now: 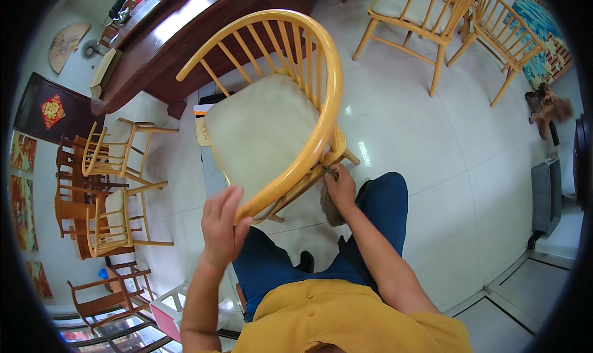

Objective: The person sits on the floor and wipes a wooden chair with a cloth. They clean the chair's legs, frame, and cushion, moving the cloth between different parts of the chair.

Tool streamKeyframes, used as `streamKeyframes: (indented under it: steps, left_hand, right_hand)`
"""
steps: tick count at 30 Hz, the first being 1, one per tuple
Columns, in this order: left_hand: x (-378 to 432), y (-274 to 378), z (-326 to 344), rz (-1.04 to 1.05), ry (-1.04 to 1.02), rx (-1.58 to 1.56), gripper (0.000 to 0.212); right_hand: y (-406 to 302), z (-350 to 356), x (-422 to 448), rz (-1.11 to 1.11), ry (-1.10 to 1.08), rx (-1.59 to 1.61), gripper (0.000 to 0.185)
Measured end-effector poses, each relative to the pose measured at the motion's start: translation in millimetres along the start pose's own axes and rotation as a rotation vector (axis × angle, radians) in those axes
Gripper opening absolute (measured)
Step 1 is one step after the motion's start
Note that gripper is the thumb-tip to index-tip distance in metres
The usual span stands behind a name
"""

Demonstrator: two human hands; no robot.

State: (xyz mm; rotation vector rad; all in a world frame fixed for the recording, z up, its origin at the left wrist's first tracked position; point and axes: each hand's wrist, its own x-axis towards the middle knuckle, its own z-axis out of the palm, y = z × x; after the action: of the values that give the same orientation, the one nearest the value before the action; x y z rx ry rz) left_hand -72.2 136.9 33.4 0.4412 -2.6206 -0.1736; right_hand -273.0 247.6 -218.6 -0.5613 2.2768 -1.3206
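Note:
A light wooden spindle-back armchair [331, 82] with a pale padded seat [264, 116] stands right in front of me. My left hand [224, 225] is at the near end of its curved arm rail, fingers raised over the tip and thumb beside it; whether it grips the rail is unclear. A crumpled brown-grey cloth [331, 204] hangs from my right hand [340, 186], which is closed on it against the chair's side frame, below the rail. Part of the cloth lies behind the hand.
Beyond the chair runs a dark red wooden counter [185, 33]. More spindle-back chairs stand at upper right [417, 10] and left [123, 154]. A pink and white plastic stool [171, 309] is at lower left. A grey bin [546, 195] stands by the right wall.

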Motion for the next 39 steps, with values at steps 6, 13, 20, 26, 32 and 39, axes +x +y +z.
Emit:
streamKeyframes:
  steps: [6,13,20,26,32,39]
  left_hand:
    - [-9,-54,35,-0.254,-0.429,-0.469,0.036]
    - [-4,-36,30,-0.691,-0.584,-0.543,0.043]
    - [6,-41,39,-0.82,-0.682,-0.646,0.051]
    - [6,-40,39,-0.818,-0.667,-0.646,0.052]
    - [5,-41,40,-0.843,-0.649,-0.679,0.051]
    - [2,-40,41,-0.809,-0.615,-0.654,0.051]
  right_hand:
    - [4,32,11,-0.304,0.172,-0.368,0.013]
    - [5,42,13,-0.296,0.227,-0.249,0.011]
    - [5,54,4,-0.235,0.156,-0.167,0.015]
    - [-3,52,10,-0.135,0.11,-0.178,0.014]
    - [14,49,15,-0.107,-0.019,-0.004,0.016]
    - [-3,49,13,0.012,0.176,-0.031,0.014]
